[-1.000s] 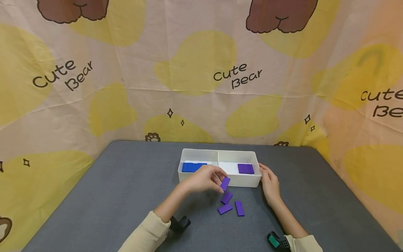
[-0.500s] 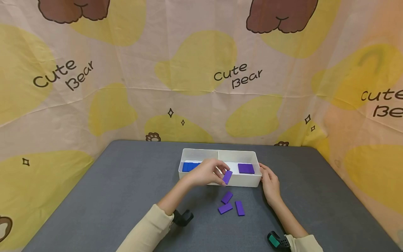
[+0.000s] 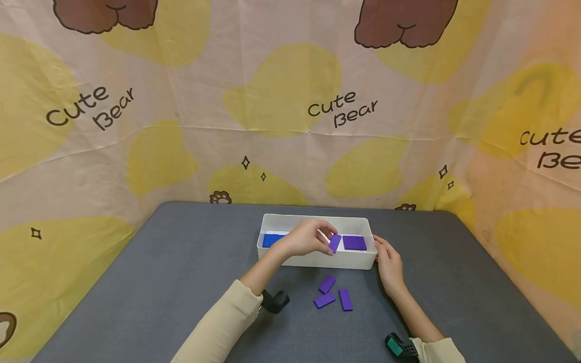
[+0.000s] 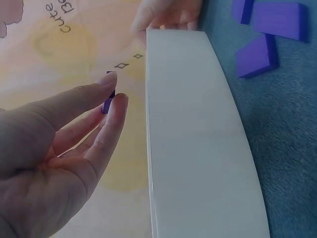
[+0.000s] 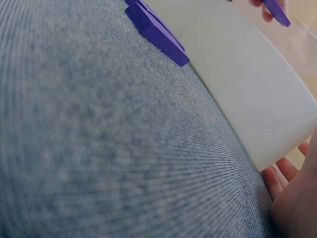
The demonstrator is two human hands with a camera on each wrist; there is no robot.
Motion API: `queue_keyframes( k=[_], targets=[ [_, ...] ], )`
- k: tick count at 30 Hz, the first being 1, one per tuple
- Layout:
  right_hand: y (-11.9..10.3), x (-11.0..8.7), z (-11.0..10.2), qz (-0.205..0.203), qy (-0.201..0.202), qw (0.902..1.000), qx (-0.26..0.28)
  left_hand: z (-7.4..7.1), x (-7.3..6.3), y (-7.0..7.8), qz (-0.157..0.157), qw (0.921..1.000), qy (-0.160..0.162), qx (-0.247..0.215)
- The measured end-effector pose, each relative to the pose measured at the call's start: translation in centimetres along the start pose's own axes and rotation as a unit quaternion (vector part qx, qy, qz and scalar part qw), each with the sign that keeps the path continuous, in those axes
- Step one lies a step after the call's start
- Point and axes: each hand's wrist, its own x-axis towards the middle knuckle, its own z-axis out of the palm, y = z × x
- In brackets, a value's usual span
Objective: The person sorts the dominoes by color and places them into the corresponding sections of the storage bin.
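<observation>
My left hand (image 3: 307, 238) pinches a thin purple rectangular block (image 3: 335, 243) between thumb and fingertips, tilted, over the white two-compartment box (image 3: 333, 260). In the left wrist view the same block (image 4: 107, 105) shows edge-on, partly covered by the fingertips. My right hand (image 3: 389, 264) rests against the box's right end, its fingers along the end wall. In the right compartment lies a flat group of purple blocks (image 3: 354, 243). Blue blocks (image 3: 272, 240) lie in the left compartment, partly hidden behind my left hand.
Three loose purple blocks (image 3: 346, 300) lie on the grey tabletop (image 3: 204, 262) in front of the box. A printed cloth (image 3: 281, 91) hangs behind the table. Each wrist wears a black band (image 3: 275, 301).
My left hand has carried the pinched purple block up and to the right, from before the box's front wall to over the right compartment. The right hand and the box stay in place.
</observation>
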Motion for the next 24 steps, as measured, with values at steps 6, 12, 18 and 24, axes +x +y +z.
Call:
queue_keyframes(
  k=[6,12,18,24],
  targets=[
    [-0.1,0.0,0.0,0.003,0.0,1.0,-0.001,0.0,1.2,0.1,-0.009,0.9998,0.014,0.013],
    [-0.1,0.0,0.0,0.002,0.0,1.0,-0.005,0.2,2.2,-0.1,-0.02,0.9991,0.035,0.016],
    [-0.1,0.0,0.0,0.002,0.004,1.0,0.0,0.9,3.2,-0.5,-0.042,0.9975,0.056,0.014],
    [-0.1,-0.1,0.0,0.006,0.002,1.0,-0.004,1.7,3.9,-0.8,-0.06,0.9955,0.07,0.023]
  ],
)
